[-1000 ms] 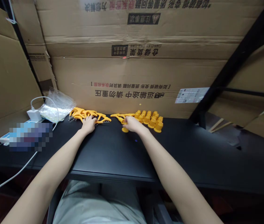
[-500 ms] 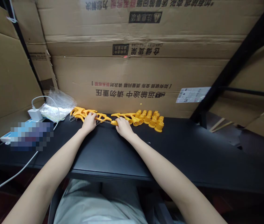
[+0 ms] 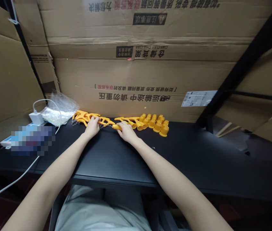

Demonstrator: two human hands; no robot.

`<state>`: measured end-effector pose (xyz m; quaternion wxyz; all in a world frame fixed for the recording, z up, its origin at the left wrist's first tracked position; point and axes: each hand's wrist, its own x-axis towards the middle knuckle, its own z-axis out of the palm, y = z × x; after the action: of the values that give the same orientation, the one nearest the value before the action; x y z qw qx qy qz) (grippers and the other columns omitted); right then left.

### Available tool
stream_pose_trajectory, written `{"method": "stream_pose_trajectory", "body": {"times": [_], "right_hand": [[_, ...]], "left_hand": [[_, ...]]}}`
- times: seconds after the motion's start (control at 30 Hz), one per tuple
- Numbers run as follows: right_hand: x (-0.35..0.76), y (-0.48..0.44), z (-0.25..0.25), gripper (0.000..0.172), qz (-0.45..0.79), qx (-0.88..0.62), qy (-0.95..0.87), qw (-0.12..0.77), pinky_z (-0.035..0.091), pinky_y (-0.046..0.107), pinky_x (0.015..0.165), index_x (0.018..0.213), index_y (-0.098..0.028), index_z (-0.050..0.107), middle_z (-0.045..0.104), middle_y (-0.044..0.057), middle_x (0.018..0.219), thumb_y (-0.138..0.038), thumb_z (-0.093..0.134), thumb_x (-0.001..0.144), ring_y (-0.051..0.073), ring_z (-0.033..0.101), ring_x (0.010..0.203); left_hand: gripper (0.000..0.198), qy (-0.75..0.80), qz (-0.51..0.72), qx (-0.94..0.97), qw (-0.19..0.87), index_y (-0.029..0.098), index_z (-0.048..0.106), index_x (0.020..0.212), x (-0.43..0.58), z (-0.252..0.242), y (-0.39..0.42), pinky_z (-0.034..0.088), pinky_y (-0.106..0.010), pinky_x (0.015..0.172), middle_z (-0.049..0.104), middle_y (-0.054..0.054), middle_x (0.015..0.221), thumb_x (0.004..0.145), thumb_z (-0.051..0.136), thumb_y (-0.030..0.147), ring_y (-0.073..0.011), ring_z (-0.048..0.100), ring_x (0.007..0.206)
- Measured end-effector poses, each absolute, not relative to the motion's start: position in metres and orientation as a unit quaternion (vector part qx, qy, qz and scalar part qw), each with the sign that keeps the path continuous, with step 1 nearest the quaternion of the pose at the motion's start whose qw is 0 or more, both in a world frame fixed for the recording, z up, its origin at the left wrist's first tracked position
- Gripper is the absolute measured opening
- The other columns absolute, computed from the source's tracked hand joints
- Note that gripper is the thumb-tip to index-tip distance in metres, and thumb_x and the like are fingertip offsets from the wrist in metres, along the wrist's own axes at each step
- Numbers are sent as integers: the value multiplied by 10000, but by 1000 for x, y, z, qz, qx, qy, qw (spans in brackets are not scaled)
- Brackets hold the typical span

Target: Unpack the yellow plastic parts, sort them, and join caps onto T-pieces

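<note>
My left hand is closed around part of a yellow-orange branched plastic piece, whose forked end sticks out to the right of the fingers. More such branched pieces lie heaped to the left, with thin metal chain hanging by them. Between thumb and fingers, my right hand grips a small yellow rounded piece, its tip pointing left near the forked end. A short bit of chain shows beside it. Behind the right hand lies another branched piece. The fingertips of both hands are partly hidden.
Several yellow stepped cup-like bases stand in rows to the right, some tipped over. A clear plastic bag and a white charger with cable are at the left. Cardboard walls the back of the black table.
My right hand and the yellow rounded piece have shifted slightly left, closer to the forked end. My left hand stays nearly where it was.
</note>
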<state>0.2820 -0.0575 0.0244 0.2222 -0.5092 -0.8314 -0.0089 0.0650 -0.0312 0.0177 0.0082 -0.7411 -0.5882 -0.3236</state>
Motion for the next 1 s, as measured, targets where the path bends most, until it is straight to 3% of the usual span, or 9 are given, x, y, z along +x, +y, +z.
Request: {"method": "stream_pose_trajectory", "body": {"times": [0.23,0.37,0.53,0.73,0.87,1.0], "right_hand": [[284,-54,23,397,-20,-483,-833,269,441,366,935,1279,-165,568,587,125,1131,-178,503,888,225,567,1058],[292,-48,20,409,-18,-480,-833,275,441,380,955,1277,-173,577,575,126,1139,-137,501,876,226,554,1079],[298,-37,13,406,11,-422,-841,339,446,409,974,1265,-221,578,561,100,1129,-145,524,870,222,557,1090],[307,-28,13,447,93,-367,-841,386,439,435,1001,1228,-217,553,546,94,1172,-142,620,792,219,555,1126],[314,-27,20,354,249,-360,-805,401,522,388,866,1087,-178,559,622,86,1078,-216,682,757,184,645,937],[315,-36,32,382,348,-377,-754,411,532,316,737,901,-155,597,689,55,830,-487,698,741,160,674,691]], "left_hand": [[359,-511,-302,-804,-40,193,569,1187,79,23,-41,447,-372,990,641,-81,1145,832,527,228,-218,581,1098],[391,-515,-289,-805,-62,188,574,1175,80,27,-46,451,-355,963,649,-80,1175,793,581,269,-225,603,1071],[371,-526,-295,-793,-81,186,602,1076,76,29,-46,476,-321,786,684,-41,894,769,607,393,-192,623,793],[236,-549,-314,-771,-75,199,618,941,74,30,-44,405,-264,647,580,20,654,718,605,274,-154,540,632],[218,-548,-322,-767,-85,200,606,914,71,33,-44,369,-246,600,525,42,601,705,605,261,-135,491,576],[223,-526,-356,-769,-79,207,593,920,69,35,-43,350,-233,577,497,59,573,708,602,277,-123,460,548]]}}
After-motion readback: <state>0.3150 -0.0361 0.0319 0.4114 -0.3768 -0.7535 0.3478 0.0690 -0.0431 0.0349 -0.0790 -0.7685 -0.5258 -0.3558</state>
